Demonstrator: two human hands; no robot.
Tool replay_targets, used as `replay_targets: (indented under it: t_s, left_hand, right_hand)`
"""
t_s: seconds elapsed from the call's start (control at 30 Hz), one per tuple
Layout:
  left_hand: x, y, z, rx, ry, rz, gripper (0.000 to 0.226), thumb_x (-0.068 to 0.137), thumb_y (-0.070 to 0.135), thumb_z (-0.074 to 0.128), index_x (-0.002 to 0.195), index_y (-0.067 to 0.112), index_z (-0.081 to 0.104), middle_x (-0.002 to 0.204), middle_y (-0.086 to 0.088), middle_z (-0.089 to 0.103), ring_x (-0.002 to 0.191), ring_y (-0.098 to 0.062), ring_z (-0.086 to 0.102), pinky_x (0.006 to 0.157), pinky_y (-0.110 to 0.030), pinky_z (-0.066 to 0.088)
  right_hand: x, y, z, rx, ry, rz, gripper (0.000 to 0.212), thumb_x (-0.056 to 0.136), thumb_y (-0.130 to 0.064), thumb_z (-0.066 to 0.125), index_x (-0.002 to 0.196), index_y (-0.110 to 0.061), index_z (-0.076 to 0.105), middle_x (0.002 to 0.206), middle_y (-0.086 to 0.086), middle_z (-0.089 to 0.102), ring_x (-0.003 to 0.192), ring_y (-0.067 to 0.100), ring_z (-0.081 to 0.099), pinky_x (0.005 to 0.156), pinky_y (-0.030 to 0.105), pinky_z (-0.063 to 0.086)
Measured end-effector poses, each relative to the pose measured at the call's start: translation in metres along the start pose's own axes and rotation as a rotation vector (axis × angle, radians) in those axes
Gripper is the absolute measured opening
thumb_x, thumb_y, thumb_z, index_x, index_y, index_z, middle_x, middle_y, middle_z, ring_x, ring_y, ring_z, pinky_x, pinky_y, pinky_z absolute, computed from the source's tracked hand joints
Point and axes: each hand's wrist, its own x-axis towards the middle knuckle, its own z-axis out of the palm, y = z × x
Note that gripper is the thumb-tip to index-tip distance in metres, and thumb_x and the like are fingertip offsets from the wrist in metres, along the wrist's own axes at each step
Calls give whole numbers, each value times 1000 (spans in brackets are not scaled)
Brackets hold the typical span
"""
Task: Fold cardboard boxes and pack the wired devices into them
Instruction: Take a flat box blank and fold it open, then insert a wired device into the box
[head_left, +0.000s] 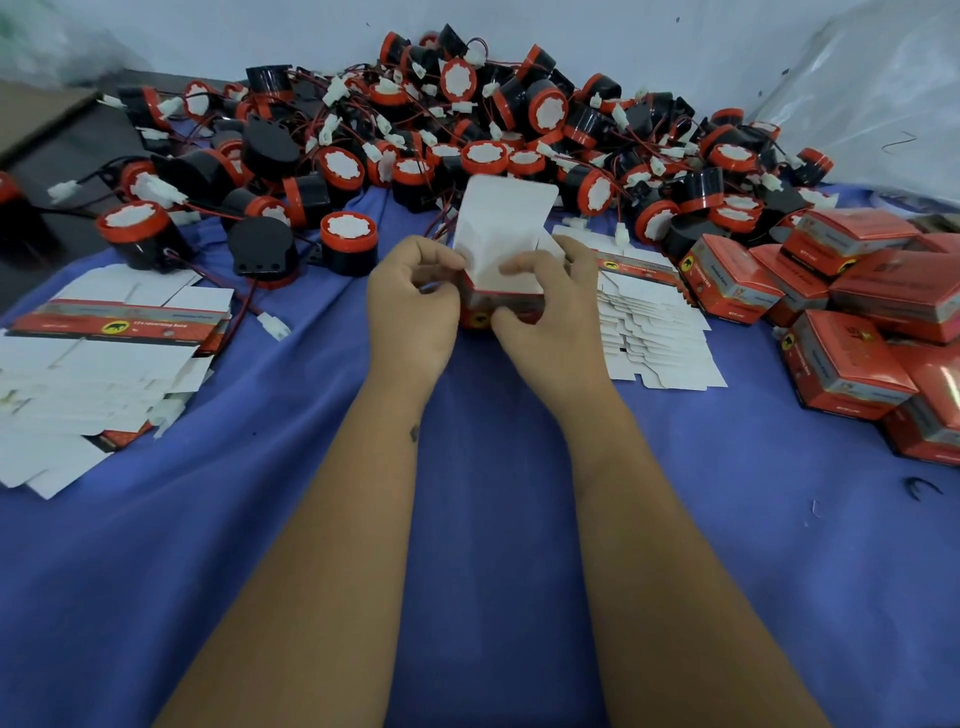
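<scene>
Both hands, left (413, 306) and right (545, 306), are gripping a red box (501, 304) at frame centre, lid (501, 218) standing open; closing it probably comes next.

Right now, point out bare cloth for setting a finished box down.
Free: blue cloth around the forearms, between flat box blanks and packed red boxes. Crowded: device pile at the back.

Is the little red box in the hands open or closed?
Open. The red box has its white lid flap standing up, held between the left hand and right hand.
</scene>
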Motion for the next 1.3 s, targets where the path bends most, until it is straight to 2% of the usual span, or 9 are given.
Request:
replay_targets:
  t_s: [0.1, 0.23, 0.4, 0.47, 0.67, 0.8, 0.9, 1.13, 1.3]
  left_hand:
    - [-1, 0, -2, 170, 60, 58, 43, 77, -13, 42, 74, 26, 57, 90, 7, 62, 81, -3, 54, 63, -8, 38]
    - [13, -6, -15, 484, 192, 82, 36, 83, -10, 47, 103, 12, 67, 120, -8, 60, 116, -27, 50, 81, -24, 37]
    - [39, -7, -18, 538, 118, -24, 66, 92, 5, 56, 151, 21, 31, 163, -11, 13, 147, -36, 14, 98, -38, 32]
    - [45, -11, -20, 548, 107, -101, 78, 92, 3, 56, 155, 31, 19, 166, -6, 0, 148, -37, 8, 87, -38, 33]
    - [51, -25, -18, 587, 157, -120, 84, 91, 15, 65, 157, 29, 14, 141, -12, 44, 130, -37, 28, 81, -39, 30]
    - [50, -28, -17, 796, 97, -130, 79, 87, 39, 69, 152, 24, 27, 141, -18, 38, 129, -39, 29, 98, -42, 32]
    - [47, -28, -17, 795, 143, -98, 65, 83, 44, 73, 136, 18, 46, 135, -14, 43, 123, -36, 34, 93, -36, 33]
    - [33, -5, -26, 60, 436, 78, 57, 85, -1, 63, 138, 14, 49, 141, -6, 49, 124, -16, 50, 99, -14, 44]
    - [30, 21, -26, -678, 426, -90, 34, 90, 0, 59, 116, 22, 55, 126, -2, 55, 118, -13, 59, 87, -34, 58]
  right_hand:
    - [-1, 4, 3, -263, 49, -74, 14, 75, -9, 67, 89, -10, 63, 133, -1, 37, 117, 10, 29, 84, 6, 24]
    - [-3, 0, 4, -447, 78, -98, 14, 74, -21, 69, 82, -11, 63, 137, 11, 42, 120, 28, 38, 91, 27, 31]
    - [-4, -7, 6, -474, 104, -82, 29, 78, -34, 66, 102, -17, 66, 149, 12, 32, 134, 31, 29, 105, 41, 30]
    - [-4, -10, 6, -453, 107, -79, 36, 79, -34, 61, 111, -19, 65, 150, 12, 29, 134, 31, 28, 107, 41, 26]
    - [-2, -9, 4, -464, 148, -54, 33, 83, -21, 62, 115, -14, 65, 142, 13, 40, 116, 32, 46, 97, 42, 38]
    - [-3, -12, 4, -459, 197, -67, 33, 83, -27, 51, 103, -11, 72, 127, 10, 54, 82, 23, 48, 74, 37, 44]
    - [-3, -13, 4, -459, 216, -48, 33, 83, -25, 50, 102, -10, 73, 124, 11, 56, 80, 27, 51, 70, 38, 46]
    - [-4, -19, 5, -488, 265, -186, 33, 80, -8, 64, 113, -9, 70, 130, 22, 52, 111, 37, 54, 86, 42, 41]
    - [-7, -21, 7, -504, 301, -246, 37, 77, -6, 64, 114, -10, 69, 130, 20, 53, 114, 36, 52, 90, 43, 39]
